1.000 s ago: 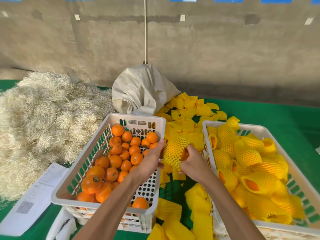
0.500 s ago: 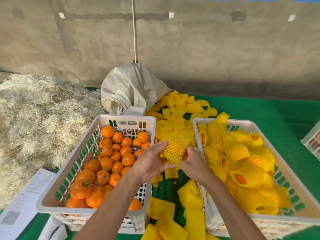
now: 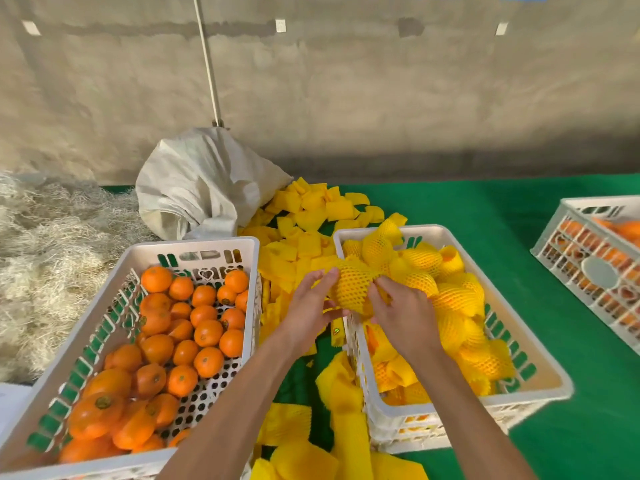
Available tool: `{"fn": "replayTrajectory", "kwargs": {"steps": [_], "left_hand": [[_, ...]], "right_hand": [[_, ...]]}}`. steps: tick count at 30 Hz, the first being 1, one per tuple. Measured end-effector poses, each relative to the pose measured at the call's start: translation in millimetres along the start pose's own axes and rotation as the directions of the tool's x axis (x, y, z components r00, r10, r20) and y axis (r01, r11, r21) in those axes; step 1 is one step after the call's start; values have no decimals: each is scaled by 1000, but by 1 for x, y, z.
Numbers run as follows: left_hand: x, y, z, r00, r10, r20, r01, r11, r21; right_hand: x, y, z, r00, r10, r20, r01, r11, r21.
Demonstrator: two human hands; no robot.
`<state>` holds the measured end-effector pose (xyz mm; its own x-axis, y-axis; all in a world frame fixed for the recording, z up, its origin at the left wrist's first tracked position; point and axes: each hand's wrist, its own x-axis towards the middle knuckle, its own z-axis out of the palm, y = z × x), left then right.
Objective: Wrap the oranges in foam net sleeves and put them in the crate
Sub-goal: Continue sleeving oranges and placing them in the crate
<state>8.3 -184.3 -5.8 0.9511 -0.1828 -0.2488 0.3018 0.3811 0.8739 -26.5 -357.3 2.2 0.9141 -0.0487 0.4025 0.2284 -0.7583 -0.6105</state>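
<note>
Head view: both hands, left hand (image 3: 309,308) and right hand (image 3: 401,311), fingers grasping the sleeved orange (image 3: 351,287), have carried it rightward over the crate (image 3: 540,367) rim; release comes next.

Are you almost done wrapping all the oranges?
Not yet. The right crate already holds many wrapped ones. Both hands, left hand and right hand, hold a netted orange at its edge. The left crate still holds many bare oranges.

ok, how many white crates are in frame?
3. Left crate holds bare oranges; middle crate, under the hands, holds net-wrapped oranges; a third crate sits at the right edge, partly cut off, with oranges inside. More may lie out of view.
</note>
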Motion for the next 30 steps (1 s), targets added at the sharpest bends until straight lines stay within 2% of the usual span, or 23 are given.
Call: {"fn": "replayTrajectory", "kwargs": {"steps": [2, 4, 6, 8, 14, 19, 22, 25, 28, 30], "left_hand": [[7, -7, 13, 999, 27, 42, -28, 999, 25], [13, -15, 27, 998, 60, 28, -62, 995, 79], [23, -21, 38, 989, 148, -9, -143, 968, 207], [30, -24, 44, 977, 214, 7, -205, 925, 319], [28, -19, 31, 980, 183, 79, -199, 863, 464], [10, 1, -10, 967, 253, 28, -230, 820, 524], [-6, 18, -48, 944, 330, -7, -253, 737, 626], [-23, 30, -93, 927, 372, -58, -212, 644, 735], [-38, 34, -140, 948, 300, -110, -74, 540, 838], [-48, 33, -172, 977, 137, -164, 90, 429, 899]], "right_hand": [[-2, 10, -11, 992, 5, -125, -21, 992, -123], [-5, 17, -21, 974, 36, -225, -72, 985, -154], [-8, 21, -30, 952, 70, -297, -115, 984, -137], [-8, 26, -36, 941, 88, -327, -129, 986, -106], [-3, 23, -27, 953, 49, -299, -77, 993, -84], [-2, -5, 7, 986, -29, -165, 31, 999, 8], [-2, -26, 38, 992, -114, -51, 115, 993, 10], [-3, -43, 72, 986, -141, 84, 142, 990, -1], [-7, -46, 107, 965, -55, 255, 97, 983, -156], [-11, -39, 127, 917, 86, 390, 44, 949, -311]]}}
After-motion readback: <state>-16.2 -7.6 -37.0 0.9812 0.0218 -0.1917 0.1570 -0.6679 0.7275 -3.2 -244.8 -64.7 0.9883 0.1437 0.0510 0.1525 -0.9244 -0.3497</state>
